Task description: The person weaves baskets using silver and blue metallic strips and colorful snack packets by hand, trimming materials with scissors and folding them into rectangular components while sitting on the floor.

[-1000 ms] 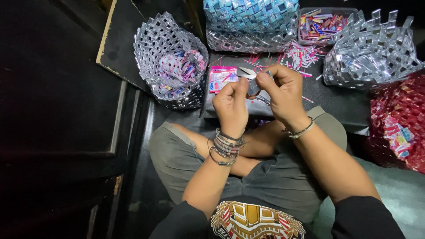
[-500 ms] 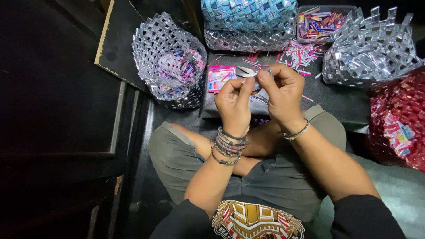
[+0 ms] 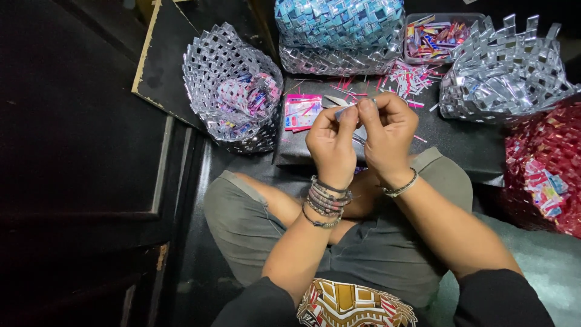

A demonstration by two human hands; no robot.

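Head view shows both hands raised over the lap, thumbs and forefingers meeting on one small silvery foil strip (image 3: 346,111); the left hand (image 3: 331,145) pinches its near end and the right hand (image 3: 387,138) pinches the far end, so each grip is narrow and closed on the strip; the strip sits between the two sets of fingertips, just above the dark tabletop (image 3: 448,139) and clear of it.

By its look the strip is very light, thin and flexible, likely a folded wrapper; it should crease readily and hold a fold, yet the glossy face may slide between dry fingers; taking it by the flat faces near each end, as here, seems the surest hold, since a pinch on the edges would buckle it; a hard tug could tear it.

Just beyond the grip lies a pink printed wrapper sheet (image 3: 301,112) on the tabletop, slightly to the left; further left stands an open woven silver basket holding folded wrappers (image 3: 233,91); straight ahead rests a blue and silver woven piece (image 3: 339,30); to the right of it a clear tub of coloured strips (image 3: 433,33), with loose pink strips (image 3: 405,79) scattered before it; far right sits another woven silver basket (image 3: 505,69), and below it a red woven piece (image 3: 544,169).
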